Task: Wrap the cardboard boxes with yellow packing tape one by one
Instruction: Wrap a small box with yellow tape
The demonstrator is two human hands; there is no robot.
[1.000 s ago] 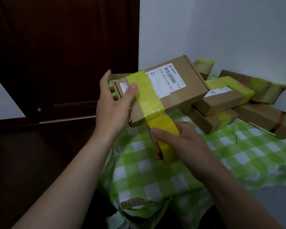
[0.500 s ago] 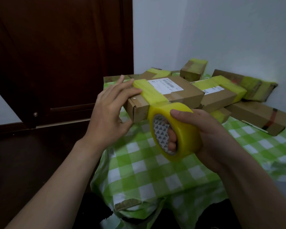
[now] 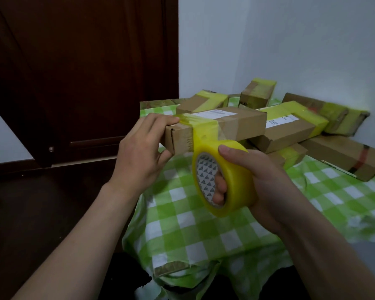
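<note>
tape roll [image 3: 232,176] comes nearest, grasped by the right hand [image 3: 268,182] with thumb over the rim and fingers [image 3: 220,187] hooked through the core, likely so the yellow strip [image 3: 204,133] pays out taut; left hand [image 3: 143,148] clamps the end of the cardboard box [image 3: 232,124], fingers curled over its top beside the strip, holding it in the air above the checked cloth [image 3: 204,234] so the roll can pass around; behind lie already-taped boxes [image 3: 290,126] by the wall [image 3: 290,50]; a second ago the box was tipped label-up, the roll edge-on beneath it.
</note>
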